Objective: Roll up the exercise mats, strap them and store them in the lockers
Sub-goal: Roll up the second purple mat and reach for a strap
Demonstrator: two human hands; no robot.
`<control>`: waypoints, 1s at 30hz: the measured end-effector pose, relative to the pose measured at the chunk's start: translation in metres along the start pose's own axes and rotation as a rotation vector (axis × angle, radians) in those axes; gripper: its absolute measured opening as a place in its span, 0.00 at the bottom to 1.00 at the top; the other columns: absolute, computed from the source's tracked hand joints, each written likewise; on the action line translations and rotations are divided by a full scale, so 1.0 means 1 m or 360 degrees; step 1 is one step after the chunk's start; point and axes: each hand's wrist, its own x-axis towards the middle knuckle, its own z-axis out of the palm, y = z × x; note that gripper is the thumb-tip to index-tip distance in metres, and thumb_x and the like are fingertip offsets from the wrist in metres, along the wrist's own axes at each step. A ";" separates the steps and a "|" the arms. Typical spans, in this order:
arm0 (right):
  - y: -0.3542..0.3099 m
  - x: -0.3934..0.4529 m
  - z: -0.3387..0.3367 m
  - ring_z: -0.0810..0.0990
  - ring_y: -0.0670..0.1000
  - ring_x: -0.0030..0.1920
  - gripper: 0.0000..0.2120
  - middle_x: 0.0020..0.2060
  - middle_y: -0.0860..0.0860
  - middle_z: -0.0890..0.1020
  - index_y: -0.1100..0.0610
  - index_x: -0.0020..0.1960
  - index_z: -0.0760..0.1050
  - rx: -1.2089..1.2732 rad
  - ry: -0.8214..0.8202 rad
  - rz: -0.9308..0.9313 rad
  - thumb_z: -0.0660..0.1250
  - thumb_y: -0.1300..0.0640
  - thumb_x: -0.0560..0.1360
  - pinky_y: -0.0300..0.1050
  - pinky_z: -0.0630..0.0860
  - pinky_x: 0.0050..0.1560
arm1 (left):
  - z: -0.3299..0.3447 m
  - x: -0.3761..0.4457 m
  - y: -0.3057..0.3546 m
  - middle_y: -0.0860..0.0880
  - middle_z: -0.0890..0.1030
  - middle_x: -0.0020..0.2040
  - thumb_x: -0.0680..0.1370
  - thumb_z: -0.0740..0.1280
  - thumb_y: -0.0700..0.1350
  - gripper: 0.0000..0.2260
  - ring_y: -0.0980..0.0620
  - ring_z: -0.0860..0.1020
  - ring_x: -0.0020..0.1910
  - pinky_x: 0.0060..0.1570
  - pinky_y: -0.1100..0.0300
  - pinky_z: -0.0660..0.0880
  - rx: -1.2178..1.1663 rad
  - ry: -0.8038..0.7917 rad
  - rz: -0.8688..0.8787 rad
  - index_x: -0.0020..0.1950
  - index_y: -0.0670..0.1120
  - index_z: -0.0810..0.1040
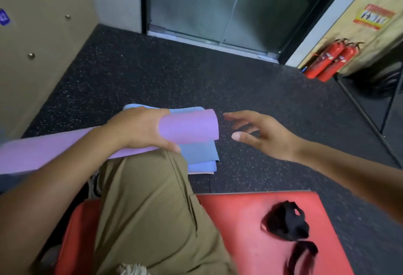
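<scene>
Two red fire extinguishers (331, 60) leaned against the right wall; glass door (220, 6) stood beyond the speckled dark floor (174, 74).

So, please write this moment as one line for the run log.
left hand: grips purple mat | right hand: open, beside roll end | straps: on red mat, unused

One head-worn wide-angle view is given, aimed forward and steeply down, close over a khaki-trousered knee (152, 205), towards the speckled black rubber floor (174, 74) and frosted glass door (218, 6).
</scene>
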 end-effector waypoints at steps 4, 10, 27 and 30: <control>0.045 -0.035 0.018 0.81 0.38 0.53 0.20 0.54 0.37 0.80 0.48 0.67 0.77 -0.0150 -0.0227 0.0297 0.68 0.43 0.78 0.37 0.79 0.52 | 0.002 0.009 0.005 0.57 0.81 0.59 0.59 0.71 0.78 0.39 0.48 0.76 0.52 0.51 0.52 0.75 0.0076 -0.0067 -0.0028 0.64 0.62 0.73; 0.099 -0.072 0.036 0.81 0.39 0.52 0.18 0.54 0.41 0.83 0.48 0.63 0.79 -0.0418 -0.0821 0.0696 0.70 0.40 0.77 0.37 0.75 0.56 | 0.005 0.011 0.010 0.53 0.81 0.64 0.60 0.72 0.78 0.43 0.44 0.78 0.58 0.54 0.50 0.75 0.0124 -0.0053 -0.0053 0.70 0.59 0.72; 0.142 -0.093 0.056 0.81 0.50 0.33 0.13 0.37 0.55 0.80 0.64 0.52 0.77 -0.0685 -0.0812 0.1709 0.74 0.55 0.76 0.41 0.81 0.30 | 0.004 0.011 -0.002 0.55 0.81 0.55 0.53 0.65 0.84 0.44 0.46 0.77 0.51 0.52 0.48 0.76 -0.0030 -0.0090 -0.0083 0.60 0.58 0.75; 0.137 -0.097 0.047 0.83 0.50 0.34 0.17 0.41 0.57 0.83 0.66 0.57 0.79 -0.0558 -0.0844 0.1691 0.75 0.56 0.75 0.40 0.79 0.29 | 0.004 0.013 -0.003 0.55 0.81 0.52 0.54 0.66 0.84 0.40 0.46 0.77 0.49 0.51 0.48 0.76 -0.0013 -0.0082 -0.0058 0.54 0.58 0.75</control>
